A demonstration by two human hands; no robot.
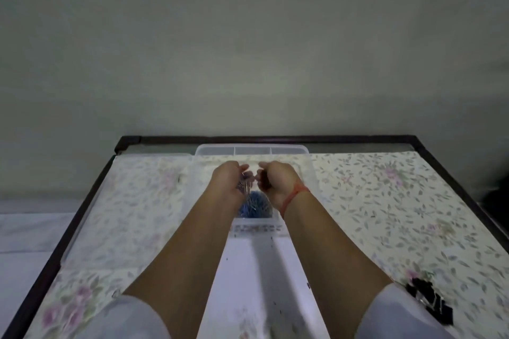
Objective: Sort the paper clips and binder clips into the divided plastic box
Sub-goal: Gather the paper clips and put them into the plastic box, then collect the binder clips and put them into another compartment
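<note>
Both hands hover over the clear divided box [252,150] at the middle of the tabletop's [385,201] far edge. The left hand [230,180] is curled around a bunch of silvery paper clips [245,187]. The right hand [275,181] is curled around something dark. Blue clips [256,208] fill a compartment beneath. Black binder clips [429,300] lie near the right edge.

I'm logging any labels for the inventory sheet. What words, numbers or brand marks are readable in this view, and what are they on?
Nothing can be read.
Label strip on the near wall of the divided plastic box: rows of dark print, too small and blurred to read.
Binder clips, floral tablecloth, red wrist band: no text visible.
</note>
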